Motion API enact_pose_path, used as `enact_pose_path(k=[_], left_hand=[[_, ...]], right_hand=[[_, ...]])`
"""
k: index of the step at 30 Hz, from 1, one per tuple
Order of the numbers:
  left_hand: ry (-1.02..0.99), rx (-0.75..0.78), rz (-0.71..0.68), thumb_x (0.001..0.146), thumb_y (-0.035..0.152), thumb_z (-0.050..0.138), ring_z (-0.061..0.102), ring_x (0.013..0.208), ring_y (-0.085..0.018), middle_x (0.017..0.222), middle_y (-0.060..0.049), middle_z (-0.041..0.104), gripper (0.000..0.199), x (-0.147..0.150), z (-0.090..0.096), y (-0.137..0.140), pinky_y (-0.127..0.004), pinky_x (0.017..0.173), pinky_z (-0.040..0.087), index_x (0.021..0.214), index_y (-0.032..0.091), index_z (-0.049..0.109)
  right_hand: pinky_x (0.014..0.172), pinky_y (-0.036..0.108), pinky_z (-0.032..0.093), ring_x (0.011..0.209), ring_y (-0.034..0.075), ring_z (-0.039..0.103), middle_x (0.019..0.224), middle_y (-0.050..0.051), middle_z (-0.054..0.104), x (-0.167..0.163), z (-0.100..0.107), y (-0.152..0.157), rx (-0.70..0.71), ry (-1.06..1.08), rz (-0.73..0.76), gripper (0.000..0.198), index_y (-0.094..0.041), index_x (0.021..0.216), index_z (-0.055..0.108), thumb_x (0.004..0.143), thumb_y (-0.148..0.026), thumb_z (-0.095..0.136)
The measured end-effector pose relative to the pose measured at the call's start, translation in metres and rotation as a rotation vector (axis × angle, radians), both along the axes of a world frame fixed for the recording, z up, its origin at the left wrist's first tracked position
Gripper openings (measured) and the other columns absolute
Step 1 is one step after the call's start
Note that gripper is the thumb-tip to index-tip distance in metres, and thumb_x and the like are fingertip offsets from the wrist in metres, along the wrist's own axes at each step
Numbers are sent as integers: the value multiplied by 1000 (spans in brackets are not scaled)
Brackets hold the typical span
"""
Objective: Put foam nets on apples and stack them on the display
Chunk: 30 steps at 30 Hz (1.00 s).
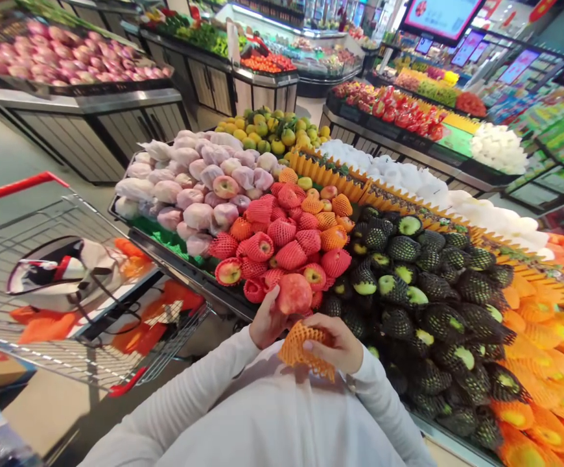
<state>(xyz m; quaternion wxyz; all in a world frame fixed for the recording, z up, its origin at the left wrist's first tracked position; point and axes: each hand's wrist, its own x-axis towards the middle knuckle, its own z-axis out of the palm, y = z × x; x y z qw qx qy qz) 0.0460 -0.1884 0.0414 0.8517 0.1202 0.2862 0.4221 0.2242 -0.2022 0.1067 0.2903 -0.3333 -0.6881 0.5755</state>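
Note:
In my left hand (266,322) is a bare red apple (295,294), held up at the near edge of the fruit display. My right hand (336,342) has its fingers closed on an orange foam net (306,350), which hangs loose just below the apple. Right behind the apple lie several apples in red foam nets (282,231). To the right of my right hand are green fruits in black foam nets (406,275).
A shopping cart (75,214) with a bag (68,272) in it stands at left. Paper-wrapped fruits (185,175), green-yellow citrus (272,128) and fruits in orange nets (549,363) share the display. Onions (63,55) fill a stand at the far left.

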Motion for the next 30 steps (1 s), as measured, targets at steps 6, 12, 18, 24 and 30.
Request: enact_pose_path(k=[6,12,18,24,30], left_hand=[[-1,154,71,60,44,81,56,118,-33,127,-9,60,78,17,6,1,-44,100,45,130,23,52],[-43,272,-53,58,29,83,58,111,-27,130,-7,52,76,18,1,1,-37,93,47,126,27,50],[-10,497,-166,64,34,83,58,105,-23,119,-7,53,70,-14,-10,12,-36,92,45,124,27,47],[11,662,-272,48,44,90,57,108,-26,123,-11,49,92,-63,-2,33,-41,98,44,124,22,43],[286,898,-330,57,25,85,55,110,-25,121,-11,50,79,-112,11,47,-42,100,43,123,18,44]], right_hand=[[63,21,45,66,11,59,84,5,68,7,7,1,104,-168,147,26,-12,102,65,87,-32,62],[48,16,35,46,5,43,60,-1,61,10,9,-1,197,-306,61,19,-13,85,68,83,-32,67],[48,15,39,49,6,52,63,3,67,-10,17,6,312,-196,-126,14,-12,79,69,77,-25,74],[50,17,45,51,10,61,66,5,71,-56,19,23,350,-49,-114,6,-14,79,71,76,-17,74],[60,19,54,62,14,69,77,7,75,-104,17,39,360,65,-102,13,-16,88,73,75,-15,75]])
